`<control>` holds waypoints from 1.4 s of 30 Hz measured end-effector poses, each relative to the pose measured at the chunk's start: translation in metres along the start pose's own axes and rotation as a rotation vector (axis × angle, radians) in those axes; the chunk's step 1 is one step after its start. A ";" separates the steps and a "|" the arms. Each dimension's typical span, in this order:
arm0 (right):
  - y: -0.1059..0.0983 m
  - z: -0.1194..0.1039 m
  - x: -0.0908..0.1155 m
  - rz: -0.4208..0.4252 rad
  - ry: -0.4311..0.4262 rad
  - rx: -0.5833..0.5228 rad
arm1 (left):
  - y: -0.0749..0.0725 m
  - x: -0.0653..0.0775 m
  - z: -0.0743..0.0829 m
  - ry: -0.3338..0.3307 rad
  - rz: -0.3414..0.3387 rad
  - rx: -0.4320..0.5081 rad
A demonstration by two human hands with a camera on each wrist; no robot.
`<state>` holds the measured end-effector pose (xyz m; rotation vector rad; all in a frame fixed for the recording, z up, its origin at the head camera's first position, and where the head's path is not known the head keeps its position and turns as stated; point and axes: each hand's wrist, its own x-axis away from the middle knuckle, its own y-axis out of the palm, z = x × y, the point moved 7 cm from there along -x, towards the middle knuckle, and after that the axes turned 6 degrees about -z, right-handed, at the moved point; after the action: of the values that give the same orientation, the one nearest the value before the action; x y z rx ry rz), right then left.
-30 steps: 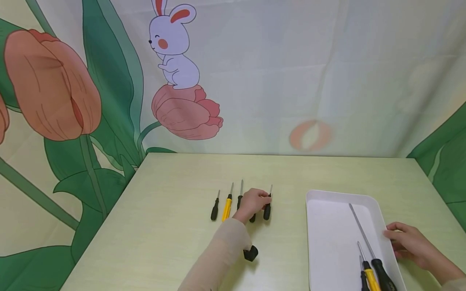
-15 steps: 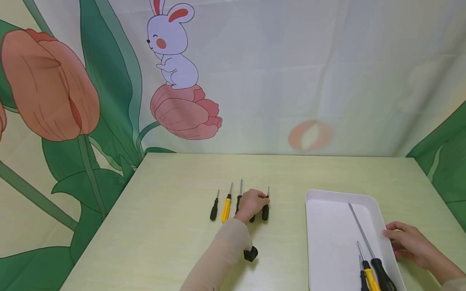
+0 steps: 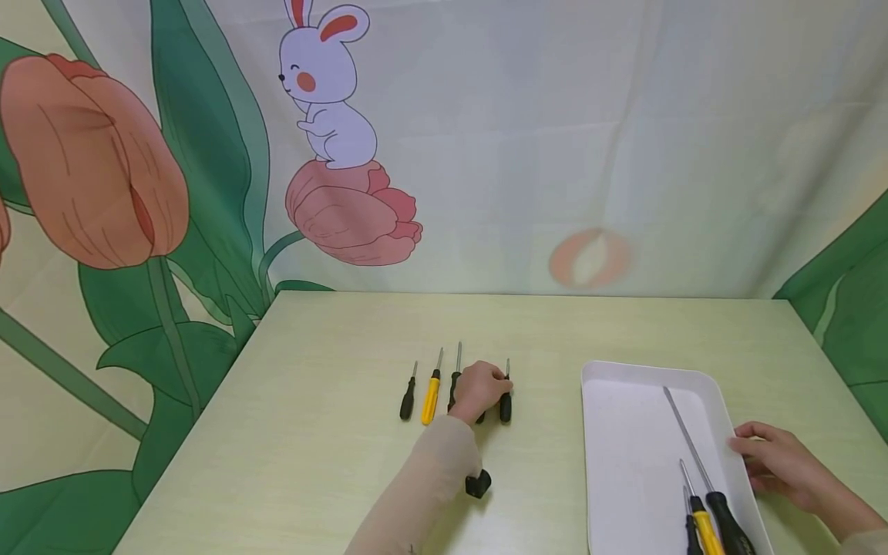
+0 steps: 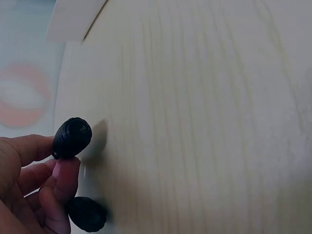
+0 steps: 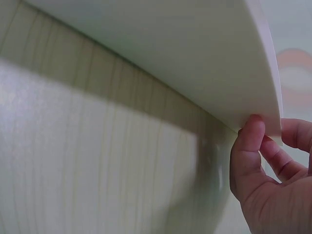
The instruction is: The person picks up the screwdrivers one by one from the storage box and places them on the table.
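My left hand pinches a black-handled screwdriver between thumb and index finger, at the right end of a row on the table. In the left wrist view that screwdriver's black handle points toward the camera, with a second black handle below it by the curled fingers. Left of the hand lie a small black screwdriver, a yellow screwdriver and another black one, partly covered. On the right, my right hand grips the rim of a white tray, thumb and fingers on either side.
Inside the tray lie a long black screwdriver, a yellow and black one and a small black one. A black device sits at the left wrist. A printed cloth hangs behind the table.
The tip of the pinched screwdriver has shifted slightly left, so it stands straighter beside the row. My right hand keeps its place on the tray.
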<state>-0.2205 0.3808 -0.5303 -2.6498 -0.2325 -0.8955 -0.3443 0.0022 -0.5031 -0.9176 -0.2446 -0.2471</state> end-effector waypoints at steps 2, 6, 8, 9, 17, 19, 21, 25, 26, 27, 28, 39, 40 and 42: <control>0.000 0.000 0.000 0.000 0.000 0.000 | 0.000 -0.001 0.000 -0.006 0.001 -0.012; -0.001 0.000 0.000 0.003 -0.001 0.004 | 0.000 -0.002 0.001 -0.020 0.008 -0.050; -0.001 0.000 0.000 0.005 -0.003 0.005 | 0.001 -0.002 0.001 -0.028 0.016 -0.074; -0.001 0.000 0.000 0.004 -0.004 0.004 | 0.001 -0.003 0.001 -0.032 0.019 -0.085; -0.001 0.000 0.001 0.003 -0.005 -0.003 | 0.001 -0.003 0.003 -0.044 0.039 -0.123; -0.001 -0.001 0.001 0.006 -0.004 0.002 | 0.001 -0.003 0.004 -0.051 0.043 -0.124; -0.001 -0.001 0.001 0.006 -0.002 0.005 | 0.001 -0.003 0.004 -0.055 0.049 -0.127; -0.001 -0.001 0.001 0.007 0.007 0.010 | 0.002 -0.003 0.003 -0.066 0.051 -0.126; -0.001 -0.001 0.001 0.006 0.009 0.012 | 0.003 -0.003 0.003 -0.067 0.051 -0.126; -0.001 -0.001 0.000 0.008 0.013 0.013 | 0.003 -0.003 0.003 -0.068 0.051 -0.126; -0.001 0.000 0.000 0.009 0.017 0.015 | 0.003 -0.002 0.004 -0.069 0.051 -0.124; 0.000 0.001 -0.001 0.014 0.016 0.014 | 0.002 0.000 0.004 -0.072 0.046 -0.137; -0.001 0.001 -0.001 0.013 0.017 0.015 | 0.002 0.000 0.004 -0.072 0.047 -0.135; -0.001 0.001 -0.001 0.013 0.019 0.017 | 0.001 0.001 0.003 -0.064 0.053 -0.130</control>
<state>-0.2208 0.3821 -0.5314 -2.6226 -0.2164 -0.9103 -0.3433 0.0056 -0.5018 -1.0606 -0.2657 -0.1862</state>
